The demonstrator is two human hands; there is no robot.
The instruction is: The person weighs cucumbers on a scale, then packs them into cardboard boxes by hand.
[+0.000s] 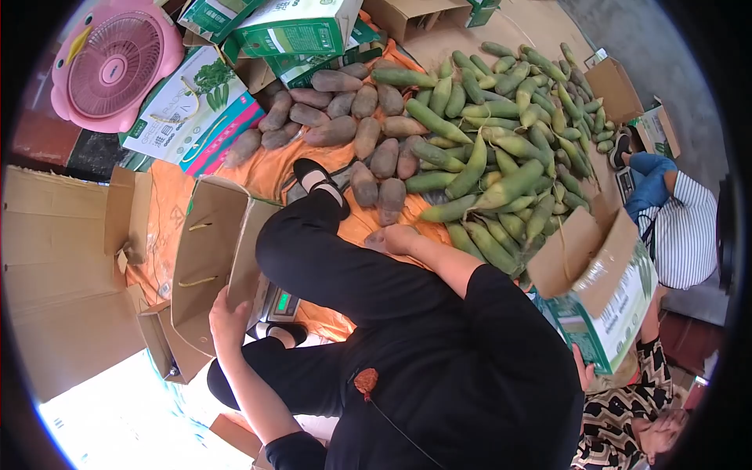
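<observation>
At the left, my left hand (229, 323) grips the near edge of an upright open cardboard box (205, 274) with rope handles. A digital scale (283, 302) with a lit green display shows beside the box, close to my foot. My right hand (399, 240) reaches past my knee and is closed around a purplish-brown sweet potato (376, 240), partly covered by my fingers. Just beyond that hand lie several more sweet potatoes (364, 184) on orange sheeting. A large pile of green radishes (509, 184) spreads to the right of them.
A pink fan (117, 66) and printed green-and-white cartons (298, 27) stand at the back left. At right, one person in a striped top (685, 227) crouches; another person in a patterned top (627, 415) is near an open carton (599, 290). Large cardboard (63, 274) borders the left.
</observation>
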